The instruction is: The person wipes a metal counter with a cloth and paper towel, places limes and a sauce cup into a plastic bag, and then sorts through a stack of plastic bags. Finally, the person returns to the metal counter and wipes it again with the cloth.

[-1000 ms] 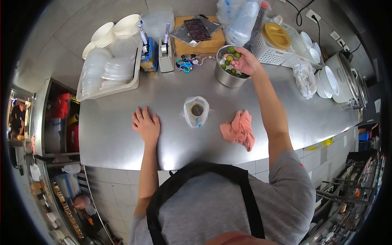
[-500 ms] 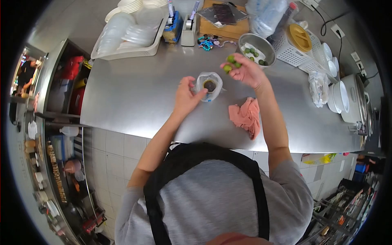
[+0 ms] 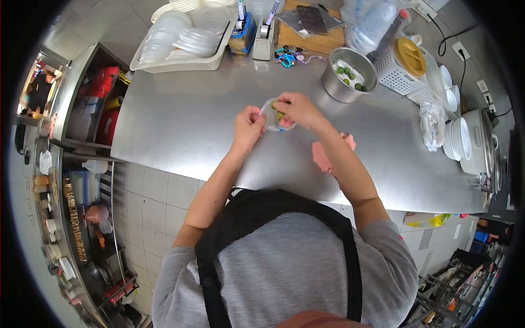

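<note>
A clear plastic bag (image 3: 271, 123) stands open-mouthed on the steel table (image 3: 191, 123). The fingers of my left hand (image 3: 250, 129) pinch its left rim. From the right, my right hand (image 3: 302, 111) reaches over and into the bag's mouth, its fingers closed around small green limes (image 3: 279, 115). My right hand hides much of the bag's inside, so its contents cannot be made out. Several more limes (image 3: 346, 72) lie with something white in a round metal pot (image 3: 342, 92) at the back right. Under my right forearm is a crumpled pink cloth (image 3: 324, 157).
A white basket (image 3: 183, 66) of plastic lids stands at the back left. Beside it are two tape dispensers, with a blue one (image 3: 240, 41), and a wooden board (image 3: 292, 38). Perforated white baskets (image 3: 395, 76), a wrapped bundle (image 3: 432, 126) and white bowls (image 3: 459, 138) line the right.
My right hand has moved left and down from near the pot to the bag, carrying the limes. My left hand has closed on the bag's rim. The view has shifted slightly.
</note>
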{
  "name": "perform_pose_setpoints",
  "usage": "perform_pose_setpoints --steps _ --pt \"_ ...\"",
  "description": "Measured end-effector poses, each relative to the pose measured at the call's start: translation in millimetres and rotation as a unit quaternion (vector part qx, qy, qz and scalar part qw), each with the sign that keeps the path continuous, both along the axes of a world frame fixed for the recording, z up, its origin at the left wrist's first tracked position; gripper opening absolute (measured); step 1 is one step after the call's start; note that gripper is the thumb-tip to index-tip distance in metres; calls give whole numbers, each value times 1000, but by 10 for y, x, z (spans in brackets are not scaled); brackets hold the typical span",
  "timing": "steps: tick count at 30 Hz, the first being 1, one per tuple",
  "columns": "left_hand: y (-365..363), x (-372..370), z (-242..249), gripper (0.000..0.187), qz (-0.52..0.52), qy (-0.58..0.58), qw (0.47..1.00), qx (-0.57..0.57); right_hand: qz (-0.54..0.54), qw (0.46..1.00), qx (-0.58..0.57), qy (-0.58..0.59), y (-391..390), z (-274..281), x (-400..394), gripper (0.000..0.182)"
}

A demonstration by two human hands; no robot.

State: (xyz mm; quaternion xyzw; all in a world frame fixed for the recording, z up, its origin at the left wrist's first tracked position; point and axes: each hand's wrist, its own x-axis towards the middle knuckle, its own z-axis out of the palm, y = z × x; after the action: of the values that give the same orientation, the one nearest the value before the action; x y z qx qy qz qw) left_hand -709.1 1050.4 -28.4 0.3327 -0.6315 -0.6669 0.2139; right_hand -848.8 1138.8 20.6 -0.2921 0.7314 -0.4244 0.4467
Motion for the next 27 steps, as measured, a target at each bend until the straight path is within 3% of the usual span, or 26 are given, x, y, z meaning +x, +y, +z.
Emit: perform_pose_setpoints --steps 3,6,10,12,15,22,27 --pt "-19 11 -10 7 39 32 997 52 -47 995 -47 -71 -55 -101 58 27" --pt "-93 47 -38 6 21 13 999 22 -31 997 -48 -42 -49 -171 19 29" --pt "-124 67 -51 5 12 16 1000 8 34 985 -46 160 -32 -273 -25 35" --pt "-118 65 -48 4 7 11 1000 4 70 947 -26 313 -53 -257 65 36" --pt "-82 60 -13 4 28 16 999 15 38 896 -58 438 -32 -341 154 27" --pt "-125 94 -108 3 13 7 1000 -15 76 905 -60 415 -100 -409 148 14" --pt "-124 83 -114 2 21 20 999 -17 94 863 -100 486 -153 -551 233 13"
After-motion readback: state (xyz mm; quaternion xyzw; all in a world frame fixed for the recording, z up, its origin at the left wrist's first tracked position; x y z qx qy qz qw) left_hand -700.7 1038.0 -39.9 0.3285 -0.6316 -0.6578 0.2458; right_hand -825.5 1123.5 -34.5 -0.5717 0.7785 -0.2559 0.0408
